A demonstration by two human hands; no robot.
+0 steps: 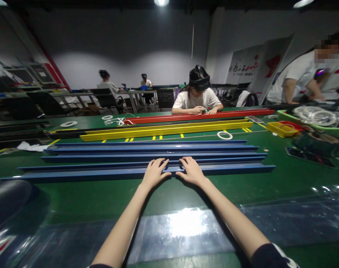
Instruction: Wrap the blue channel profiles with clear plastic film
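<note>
Several long blue channel strips (130, 155) lie crosswise on the green table. My left hand (155, 173) and my right hand (191, 171) rest side by side on the nearest blue channel strip (88, 175), near its middle. On both hands the fingers are spread across the strip, over its far rim, and the thumb lies at its near wall. A short gap separates the hands, with part of the strip showing between them. The strip lies flat on the table, its hollow side facing up.
Beyond lie yellow strips (169, 130), a red strip (214, 116) and a white tape ring (224, 135). A co-worker (198, 98) sits opposite. Clear plastic sheeting (147, 238) covers the near table. A yellow tray (282, 129) and green bin (333, 128) stand right.
</note>
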